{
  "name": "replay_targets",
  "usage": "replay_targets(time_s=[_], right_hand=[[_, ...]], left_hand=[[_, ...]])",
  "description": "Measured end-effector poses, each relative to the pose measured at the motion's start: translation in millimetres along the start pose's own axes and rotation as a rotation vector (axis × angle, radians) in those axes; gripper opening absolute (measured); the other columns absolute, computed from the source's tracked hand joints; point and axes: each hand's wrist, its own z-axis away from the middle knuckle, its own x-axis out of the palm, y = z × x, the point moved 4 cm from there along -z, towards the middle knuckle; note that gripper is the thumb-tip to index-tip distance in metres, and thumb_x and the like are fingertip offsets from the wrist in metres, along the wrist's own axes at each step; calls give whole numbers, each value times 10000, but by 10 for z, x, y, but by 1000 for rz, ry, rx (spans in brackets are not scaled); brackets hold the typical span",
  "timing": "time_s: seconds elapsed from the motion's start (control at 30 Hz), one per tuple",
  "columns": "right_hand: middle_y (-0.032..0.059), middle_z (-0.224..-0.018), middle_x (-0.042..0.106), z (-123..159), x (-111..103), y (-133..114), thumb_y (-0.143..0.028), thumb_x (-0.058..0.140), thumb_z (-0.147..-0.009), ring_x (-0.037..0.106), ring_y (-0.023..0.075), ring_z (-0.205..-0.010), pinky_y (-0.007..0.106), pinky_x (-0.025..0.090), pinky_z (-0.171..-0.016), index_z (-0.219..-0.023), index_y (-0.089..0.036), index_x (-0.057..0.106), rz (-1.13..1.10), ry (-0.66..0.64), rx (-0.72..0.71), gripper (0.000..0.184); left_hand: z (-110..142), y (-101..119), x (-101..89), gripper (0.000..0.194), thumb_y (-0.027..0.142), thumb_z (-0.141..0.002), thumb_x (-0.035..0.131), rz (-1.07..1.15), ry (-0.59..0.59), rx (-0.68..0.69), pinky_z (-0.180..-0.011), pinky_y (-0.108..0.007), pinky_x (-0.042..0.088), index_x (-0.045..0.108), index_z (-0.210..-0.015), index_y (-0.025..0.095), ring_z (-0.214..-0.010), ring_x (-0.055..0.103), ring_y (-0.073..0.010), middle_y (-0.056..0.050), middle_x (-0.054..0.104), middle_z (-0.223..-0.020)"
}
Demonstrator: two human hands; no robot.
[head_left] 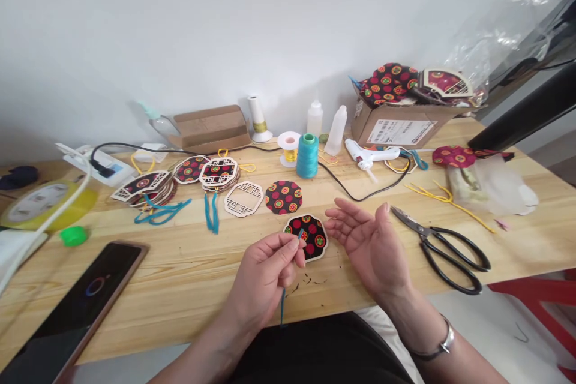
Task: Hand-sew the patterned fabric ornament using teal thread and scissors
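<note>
My left hand (pixel 274 261) pinches a blue cord (pixel 282 307) between thumb and fingers; a short end sticks up above the thumb and the rest hangs below the fist. Behind it on the table lies a scalloped wooden-edged piece (pixel 317 239) covered with dark floral fabric, partly hidden by this hand. To its right my right hand (pixel 371 243) is held palm up, fingers apart, with nothing in it. Farther back are a loose round of the same fabric (pixel 284 197) and a wooden lattice frame (pixel 243 199). Black-handled scissors (pixel 438 246) rest right of my right hand.
A teal thread cone (pixel 308 157), yellow cord spool (pixel 290 149) and white glue gun (pixel 371 155) stand or lie at the back. Finished pendants (pixel 218 173) sit left. A cardboard box (pixel 396 125) holds fabric pieces. A phone (pixel 76 312) lies at front left.
</note>
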Motion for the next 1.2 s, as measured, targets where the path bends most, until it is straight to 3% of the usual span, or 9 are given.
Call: replay_targets(time_s=[0.13, 0.2, 0.27, 0.5, 0.6, 0.7, 0.83, 1.0, 1.2], right_hand=[[24, -957, 659, -5, -38, -16, -400, 719, -705, 616, 167, -885, 318, 459, -862, -935, -221, 660, -6, 24, -31, 298], [-6, -834, 643, 16, -53, 3, -270, 772, -658, 594, 129, -768, 268, 467, -777, -837, -206, 659, 107, 51, -50, 221], [-19, -708, 600, 38, -54, 20, -285, 752, -688, 535, 99, -654, 232, 449, -681, -746, -185, 648, 195, 61, -69, 155], [63, -835, 640, 42, 17, 46, -648, 435, -806, 603, 192, -812, 345, 489, -778, -835, -205, 652, -49, -50, 78, 494], [55, -880, 652, 17, -8, 44, -558, 565, -771, 612, 199, -863, 366, 482, -841, -834, -219, 663, -91, -41, 53, 358], [29, -954, 648, 7, -44, 50, -333, 717, -694, 601, 176, -921, 319, 482, -858, -847, -232, 678, -84, -13, -3, 187], [5, -1054, 637, 19, -59, 54, -158, 757, -619, 573, 157, -991, 272, 484, -843, -889, -265, 683, -15, -9, -38, 299], [-20, -1101, 624, 30, -42, 51, -118, 745, -626, 561, 131, -1016, 259, 447, -921, -920, -284, 678, -1, -41, -37, 344], [-9, -1143, 605, 38, -21, 51, -104, 724, -647, 556, 136, -1000, 248, 472, -873, -949, -275, 678, -15, -83, -35, 350]], left_hand=[[-40, 21, -19, 151, 253, -717, 699, 57, 32, 14, -395, -167, 156, 658, -716, 108, -402, 275, -1, -2, 575, -568], [-49, 23, -27, 139, 243, -721, 697, 70, 44, 26, -397, -163, 166, 659, -716, 110, -404, 276, 1, -1, 577, -573], [-55, 20, -34, 142, 245, -721, 697, 73, 55, 32, -397, -163, 177, 654, -704, 111, -403, 273, 1, -1, 577, -575], [-75, -29, -62, 160, 270, -717, 701, 65, 56, 2, -391, -164, 170, 657, -708, 117, -404, 271, -5, 7, 563, -568], [-100, -38, -80, 155, 268, -730, 694, 62, 35, 20, -397, -166, 168, 664, -726, 116, -412, 275, -6, 4, 565, -575], [-134, -33, -93, 143, 256, -742, 685, 69, 18, 52, -399, -166, 164, 675, -750, 113, -411, 290, -4, 5, 565, -568], [-156, -33, -106, 123, 237, -734, 693, 110, 14, 39, -396, -160, 156, 680, -753, 116, -397, 284, 3, 8, 569, -557], [-142, -31, -119, 133, 238, -705, 716, 161, 4, -5, -390, -149, 150, 679, -733, 113, -385, 259, 11, 11, 564, -537], [-146, -46, -127, 141, 237, -694, 729, 192, -13, -43, -384, -141, 149, 678, -735, 113, -376, 260, 15, 11, 567, -530]])
